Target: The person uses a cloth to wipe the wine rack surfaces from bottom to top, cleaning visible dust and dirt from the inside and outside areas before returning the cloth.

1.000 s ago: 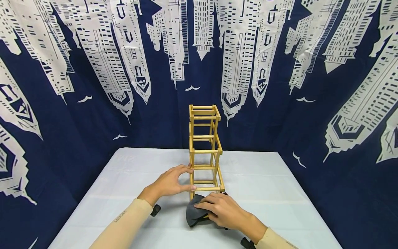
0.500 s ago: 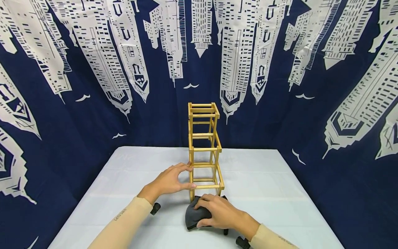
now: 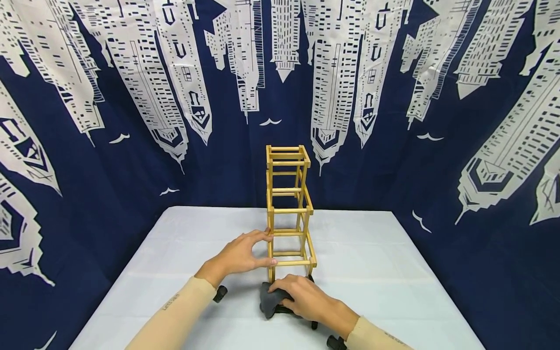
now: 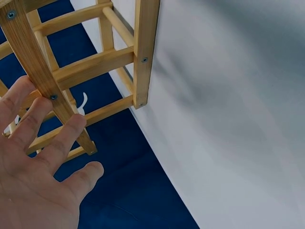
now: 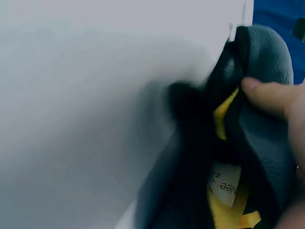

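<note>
A tiered light-wood frame (image 3: pixel 288 262) stands upright on the table. My left hand (image 3: pixel 240 253) touches it from the left, fingertips at a side post and thumb at a lower front rail. In the left wrist view, its fingers (image 4: pixel 64 138) lie spread against the wood, uncurled. In front of the frame, my right hand (image 3: pixel 308 299) grips a soft dark grey item with black edging (image 3: pixel 272 301). The right wrist view shows that grey item (image 5: pixel 267 138) with a yellow lining and a white label inside. The thumb (image 5: pixel 267 95) presses its outer side.
A white cloth covers the table (image 3: pixel 372 272). Behind it hangs a navy curtain (image 3: pixel 227 165) with white skyline prints. Small black devices show beneath the left wrist and the right wrist (image 3: pixel 336 341).
My right hand has shifted slightly left and its grip on the grey item has changed; the item looks more folded than half a second ago. My left hand stays at the frame.
</note>
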Available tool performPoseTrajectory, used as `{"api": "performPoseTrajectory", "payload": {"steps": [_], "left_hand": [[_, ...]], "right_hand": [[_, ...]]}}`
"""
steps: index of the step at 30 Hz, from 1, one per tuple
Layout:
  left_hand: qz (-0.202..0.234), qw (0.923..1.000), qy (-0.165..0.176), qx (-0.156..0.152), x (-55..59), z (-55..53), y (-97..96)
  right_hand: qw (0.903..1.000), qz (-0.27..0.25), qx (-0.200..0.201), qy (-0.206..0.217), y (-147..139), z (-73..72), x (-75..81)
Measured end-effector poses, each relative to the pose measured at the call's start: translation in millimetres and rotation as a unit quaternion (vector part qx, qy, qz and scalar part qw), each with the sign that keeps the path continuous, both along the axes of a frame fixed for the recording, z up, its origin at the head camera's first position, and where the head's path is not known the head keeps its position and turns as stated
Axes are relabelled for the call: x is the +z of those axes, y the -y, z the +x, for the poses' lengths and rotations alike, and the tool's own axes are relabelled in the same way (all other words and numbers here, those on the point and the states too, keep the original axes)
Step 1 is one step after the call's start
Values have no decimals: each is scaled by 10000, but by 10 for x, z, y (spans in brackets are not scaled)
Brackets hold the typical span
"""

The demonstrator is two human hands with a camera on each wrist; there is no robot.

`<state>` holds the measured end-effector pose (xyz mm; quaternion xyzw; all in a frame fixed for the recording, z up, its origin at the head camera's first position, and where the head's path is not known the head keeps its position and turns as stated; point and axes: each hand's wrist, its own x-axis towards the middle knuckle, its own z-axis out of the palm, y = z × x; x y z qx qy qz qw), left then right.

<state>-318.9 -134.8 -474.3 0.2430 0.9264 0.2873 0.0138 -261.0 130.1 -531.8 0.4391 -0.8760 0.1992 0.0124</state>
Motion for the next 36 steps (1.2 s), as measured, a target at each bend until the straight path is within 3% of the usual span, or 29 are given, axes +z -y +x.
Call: {"api": "performPoseTrajectory", "payload": {"steps": [9, 24, 29, 36], "left_hand": [[-34, 10000, 32, 11, 15, 3, 21], [-10, 10000, -46, -4, -12, -19, 7], [5, 10000, -23, 82, -17, -14, 3], [-6, 9999, -51, 112, -20, -28, -2]], "right_hand": [[9964, 359, -601, -479, -46, 15, -45], [9862, 491, -1062, -1169, -734, 62, -42], [9869, 328, -1230, -986, -802, 64, -28], [9912, 89, -1133, -683, -575, 50, -8]]}}
